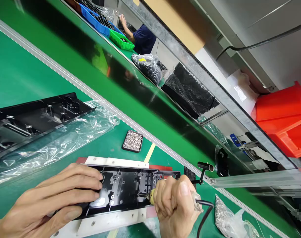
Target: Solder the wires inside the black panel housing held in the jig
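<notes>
A long black plastic housing [122, 188] lies in a fixture with white side blocks [115, 161]. My left hand [63, 195] rests flat on the housing's left part, fingers stretched out and holding nothing. My right hand [175, 205] is closed around the handle of a corded soldering iron [151, 196]. The iron's dark tip points left and down at the housing floor; whether it touches cannot be seen clearly. A black cord [206, 211] leaves the back of the handle. Behind the fixture sits a small black tray [132, 141] filled with tiny metal pieces.
Another black housing [41, 119] lies on clear plastic wrap [91, 129] at left. A black tube-shaped iron holder [205, 166] stands behind my right hand. A bag of metal pieces [224, 215] lies at right. Beyond the conveyor [110, 89], a co-worker's arm [128, 31] shows near bins.
</notes>
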{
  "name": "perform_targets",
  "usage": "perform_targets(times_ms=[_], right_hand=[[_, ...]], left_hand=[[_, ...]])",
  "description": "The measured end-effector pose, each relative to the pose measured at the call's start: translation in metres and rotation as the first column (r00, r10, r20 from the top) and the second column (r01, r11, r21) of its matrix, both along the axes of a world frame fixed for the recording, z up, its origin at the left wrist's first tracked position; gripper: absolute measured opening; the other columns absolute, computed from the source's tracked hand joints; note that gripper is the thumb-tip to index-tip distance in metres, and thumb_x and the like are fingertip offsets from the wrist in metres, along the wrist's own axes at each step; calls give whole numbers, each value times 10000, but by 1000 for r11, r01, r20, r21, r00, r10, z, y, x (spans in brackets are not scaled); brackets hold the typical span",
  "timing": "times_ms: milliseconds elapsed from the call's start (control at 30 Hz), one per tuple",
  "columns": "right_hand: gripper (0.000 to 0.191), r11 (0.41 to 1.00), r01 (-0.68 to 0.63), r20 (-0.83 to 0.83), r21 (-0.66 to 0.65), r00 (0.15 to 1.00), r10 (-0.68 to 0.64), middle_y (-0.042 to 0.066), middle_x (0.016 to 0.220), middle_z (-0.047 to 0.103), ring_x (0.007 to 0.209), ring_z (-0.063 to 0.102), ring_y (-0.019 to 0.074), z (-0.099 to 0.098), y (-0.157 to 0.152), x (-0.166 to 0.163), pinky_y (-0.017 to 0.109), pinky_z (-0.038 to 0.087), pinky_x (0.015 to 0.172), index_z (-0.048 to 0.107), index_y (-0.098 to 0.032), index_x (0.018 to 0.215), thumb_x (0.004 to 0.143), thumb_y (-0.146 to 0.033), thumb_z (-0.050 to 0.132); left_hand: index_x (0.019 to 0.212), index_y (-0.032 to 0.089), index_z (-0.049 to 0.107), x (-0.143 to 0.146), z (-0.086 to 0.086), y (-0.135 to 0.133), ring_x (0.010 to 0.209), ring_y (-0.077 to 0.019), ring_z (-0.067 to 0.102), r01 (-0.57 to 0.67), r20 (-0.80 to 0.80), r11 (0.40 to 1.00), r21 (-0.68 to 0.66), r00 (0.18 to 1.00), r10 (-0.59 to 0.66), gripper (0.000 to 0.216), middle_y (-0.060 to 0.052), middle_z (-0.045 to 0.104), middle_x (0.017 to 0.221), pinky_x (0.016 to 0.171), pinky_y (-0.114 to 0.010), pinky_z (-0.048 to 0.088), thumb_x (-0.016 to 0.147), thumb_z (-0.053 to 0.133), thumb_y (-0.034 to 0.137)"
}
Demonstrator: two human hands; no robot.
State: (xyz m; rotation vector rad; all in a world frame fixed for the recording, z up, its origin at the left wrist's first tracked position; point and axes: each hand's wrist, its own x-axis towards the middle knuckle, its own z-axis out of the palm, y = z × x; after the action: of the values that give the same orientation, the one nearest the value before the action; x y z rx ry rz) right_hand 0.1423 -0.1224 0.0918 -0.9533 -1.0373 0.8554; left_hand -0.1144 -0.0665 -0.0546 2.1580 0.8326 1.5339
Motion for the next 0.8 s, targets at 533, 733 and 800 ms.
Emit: perform_targets(times_ms=[533,733,800], right_hand=[[601,996,11,-32,90,999,-8,-89,472,201,381,137,88,23,13,-16,190,212,377,265,-233,684,1181,-383,567],[602,997,-21,-16,70,1000,22,-91,474,228,384,161,88,18,10,-10,194,251,394,282,-233,689,1189,-405,571],[609,998,-34,0,44,999,34,-94,474,253,390,185,95,16,7,-6,204,291,407,291,-236,694,1191,-432,583]], left_hand=[[1287,402,919,-14,-30,-17,1273,-405,863,95,52,978,-184,995,-87,473,5,901,1301,1216,-804,636,920,660,255],[1311,368,908,-4,-31,-20,1307,-405,851,81,40,980,-180,996,-75,362,-40,892,1323,1184,-810,632,1134,698,604],[1339,348,894,-4,-30,-18,1330,-385,837,119,53,977,-177,992,-111,441,-64,893,1312,1216,-853,592,1160,665,680]])
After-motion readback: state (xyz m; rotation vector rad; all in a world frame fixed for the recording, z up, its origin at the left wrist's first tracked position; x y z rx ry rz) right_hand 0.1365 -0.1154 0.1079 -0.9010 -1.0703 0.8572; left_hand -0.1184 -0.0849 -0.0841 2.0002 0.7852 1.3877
